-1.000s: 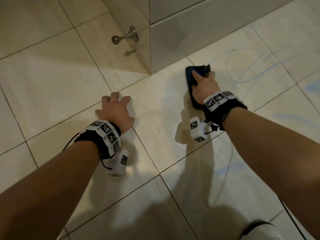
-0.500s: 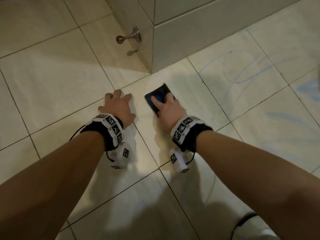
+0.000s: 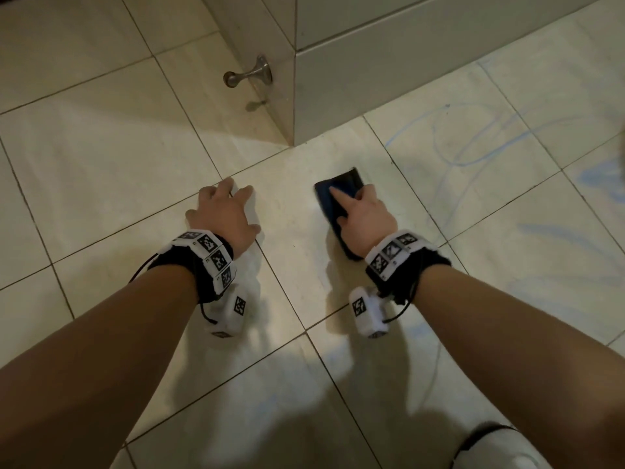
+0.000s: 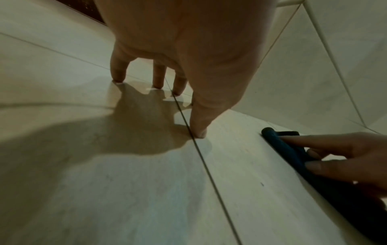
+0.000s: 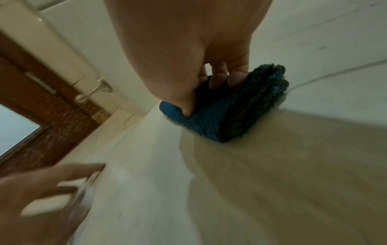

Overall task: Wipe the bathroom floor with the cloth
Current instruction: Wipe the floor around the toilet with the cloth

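Pressing the folded dark-blue cloth flat to the pale tiled floor, the right hand lays its index finger straight along the top while the thumb and the other fingers curl over its edges; that grip looks meant to keep the pad from unfolding as it is pushed. Left of it, well apart, the left hand stands on spread fingertips, holding nothing, probably propping the body's weight. Blue scribbles mark the tiles to the far right, so much wiping seems left. A metal door stop juts from the wall at the far side. Compared with half a second ago, the cloth sits further right, away from the left hand, which has not shifted.
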Available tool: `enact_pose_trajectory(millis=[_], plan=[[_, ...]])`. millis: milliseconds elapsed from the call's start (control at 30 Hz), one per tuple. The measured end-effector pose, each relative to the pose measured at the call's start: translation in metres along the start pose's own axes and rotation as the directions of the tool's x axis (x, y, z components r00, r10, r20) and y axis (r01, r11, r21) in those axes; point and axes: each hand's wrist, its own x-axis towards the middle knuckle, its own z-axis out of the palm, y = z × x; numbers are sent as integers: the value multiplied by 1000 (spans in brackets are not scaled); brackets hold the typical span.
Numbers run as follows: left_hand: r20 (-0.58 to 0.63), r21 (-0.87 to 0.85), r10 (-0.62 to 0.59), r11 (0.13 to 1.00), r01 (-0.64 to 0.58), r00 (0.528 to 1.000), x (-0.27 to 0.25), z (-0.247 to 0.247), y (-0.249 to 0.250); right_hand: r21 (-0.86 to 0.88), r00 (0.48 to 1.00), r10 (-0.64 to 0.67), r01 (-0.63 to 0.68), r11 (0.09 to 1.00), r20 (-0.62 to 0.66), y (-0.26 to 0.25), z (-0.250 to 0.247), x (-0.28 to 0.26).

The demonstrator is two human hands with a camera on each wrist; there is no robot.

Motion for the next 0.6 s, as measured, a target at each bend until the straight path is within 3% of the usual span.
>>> enact_pose_trajectory(millis=[367, 600], plan=[[16, 23, 10, 1000, -11, 1000, 4, -3, 0, 47, 983, 181, -180, 983, -19, 27, -45, 91], [26, 34, 25, 999, -26, 999, 6, -4, 0, 20, 983, 184, -184, 983, -21, 16, -50, 106]])
